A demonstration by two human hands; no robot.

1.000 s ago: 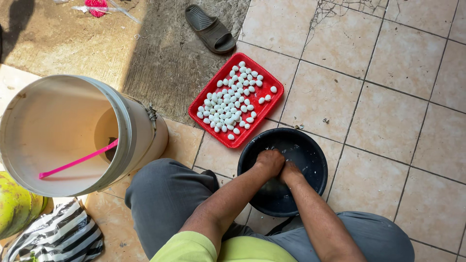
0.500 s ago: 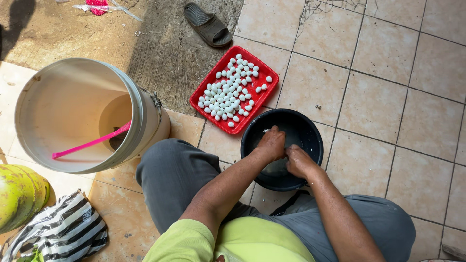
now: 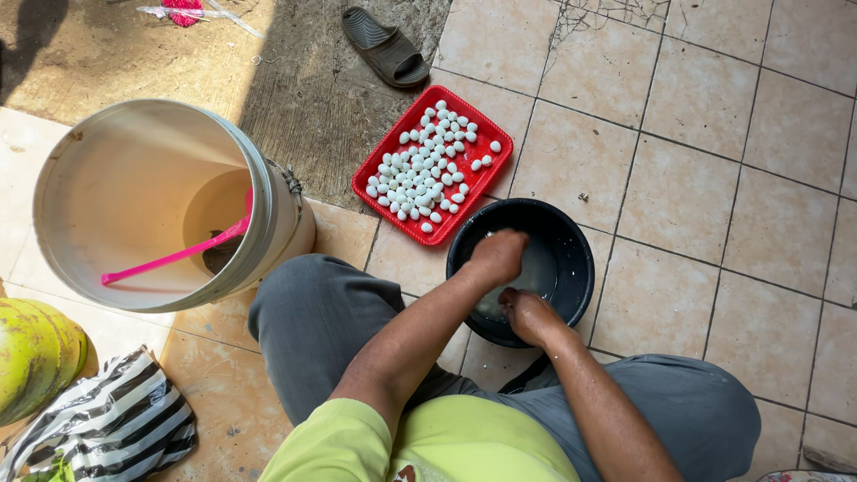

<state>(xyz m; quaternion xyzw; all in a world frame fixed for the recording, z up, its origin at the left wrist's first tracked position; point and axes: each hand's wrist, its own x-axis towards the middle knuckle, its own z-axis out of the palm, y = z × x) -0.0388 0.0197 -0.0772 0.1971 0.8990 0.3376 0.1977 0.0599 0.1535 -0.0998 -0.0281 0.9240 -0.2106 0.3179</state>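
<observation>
Tiled floor point(image 3: 714, 178) with open room to the right, big white bucket point(image 3: 134, 196) at left, black basin point(image 3: 571, 259) just beside a red tray point(image 3: 482, 170) corner, left hand point(image 3: 497, 256) closed inside the basin, grip contents unclear, right hand point(image 3: 528, 317) curled at its near rim, small white balls point(image 3: 424, 174) filling the tray

A big white bucket point(image 3: 152, 201) stands on the tiled floor point(image 3: 714, 178) with a pink stick point(image 3: 174, 254) inside. A dark sandal point(image 3: 386, 46) lies on the concrete; a striped bag point(image 3: 107, 424) lies beside green fruits point(image 3: 36, 353).
</observation>
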